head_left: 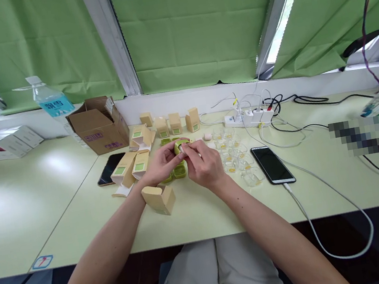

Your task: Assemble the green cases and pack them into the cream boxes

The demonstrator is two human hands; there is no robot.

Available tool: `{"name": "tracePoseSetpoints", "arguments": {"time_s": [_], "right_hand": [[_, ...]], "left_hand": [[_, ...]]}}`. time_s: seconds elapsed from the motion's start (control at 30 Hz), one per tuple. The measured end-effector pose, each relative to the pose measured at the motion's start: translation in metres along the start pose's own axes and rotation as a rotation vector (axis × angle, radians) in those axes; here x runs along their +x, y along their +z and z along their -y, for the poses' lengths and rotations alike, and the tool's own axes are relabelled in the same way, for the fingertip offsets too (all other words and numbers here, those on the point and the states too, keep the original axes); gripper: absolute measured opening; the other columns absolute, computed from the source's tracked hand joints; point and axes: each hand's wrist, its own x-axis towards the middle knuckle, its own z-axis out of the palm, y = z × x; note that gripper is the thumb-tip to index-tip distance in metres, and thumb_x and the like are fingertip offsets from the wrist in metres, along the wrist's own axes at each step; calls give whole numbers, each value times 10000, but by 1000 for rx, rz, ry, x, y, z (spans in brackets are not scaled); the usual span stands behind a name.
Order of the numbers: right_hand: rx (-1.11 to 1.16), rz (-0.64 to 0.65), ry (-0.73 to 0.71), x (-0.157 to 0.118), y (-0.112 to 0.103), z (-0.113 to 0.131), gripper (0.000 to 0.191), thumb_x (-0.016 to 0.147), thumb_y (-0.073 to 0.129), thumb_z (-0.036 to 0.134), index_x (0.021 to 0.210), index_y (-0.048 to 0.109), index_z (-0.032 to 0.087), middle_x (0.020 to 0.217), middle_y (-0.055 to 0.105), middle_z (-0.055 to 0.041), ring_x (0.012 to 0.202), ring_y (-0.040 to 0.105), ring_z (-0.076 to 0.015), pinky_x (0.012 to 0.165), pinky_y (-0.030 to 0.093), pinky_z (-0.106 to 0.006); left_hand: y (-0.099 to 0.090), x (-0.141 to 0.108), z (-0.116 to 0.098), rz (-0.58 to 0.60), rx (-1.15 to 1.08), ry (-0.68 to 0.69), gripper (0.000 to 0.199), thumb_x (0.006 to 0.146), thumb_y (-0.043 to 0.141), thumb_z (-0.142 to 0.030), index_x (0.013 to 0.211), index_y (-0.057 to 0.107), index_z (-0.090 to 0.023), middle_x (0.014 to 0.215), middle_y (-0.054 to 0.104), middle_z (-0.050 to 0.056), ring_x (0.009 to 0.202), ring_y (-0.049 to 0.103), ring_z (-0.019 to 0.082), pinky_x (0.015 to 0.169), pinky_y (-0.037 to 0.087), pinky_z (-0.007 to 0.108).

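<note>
My left hand is closed around a small green container, held up above the middle of the table. My right hand meets it from the other side, its thumb and fingertips pinched at a small whitish piece at the container's opening. The fingers partly hide that piece, so its kind is unclear. Just beneath the hands stand several more green containers. To the right are rows of clear plastic cups with yellow marks inside. An opened kraft paper box stands near my left wrist.
More small kraft boxes stand behind and left of the hands. A brown carton and a black phone are at left. On the right lie a charging phone, a power strip and loose cables. A water bottle stands at the back.
</note>
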Motion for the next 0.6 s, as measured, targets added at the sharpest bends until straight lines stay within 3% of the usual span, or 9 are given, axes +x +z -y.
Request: {"name": "tracePoseSetpoints", "arguments": {"time_s": [0.17,0.33,0.6], "right_hand": [[-24,-19,-20,1,0,0,377,1081,584,197,1427,722,142,1072,740,-162,886,738,-217,691,583,-287],[-39,-38,-42,3,-1,2,377,1072,569,155,1421,712,133,1095,756,-157,889,740,-209,690,565,-288],[-89,-5,-9,4,-2,5,379,1087,567,164,1443,697,150,1069,760,-133,862,721,-191,677,544,-278]], "left_hand": [[0,-1,-2,28,1,32,677,880,890,-567,1434,731,-210,1199,798,126,1168,752,313,1014,618,415],[0,-1,-10,50,45,64,712,899,900,-478,1520,647,-238,1076,703,74,971,689,210,833,587,293],[2,1,-8,11,99,67,626,925,856,-553,1430,681,-227,1008,644,56,891,626,189,758,538,275]]}}
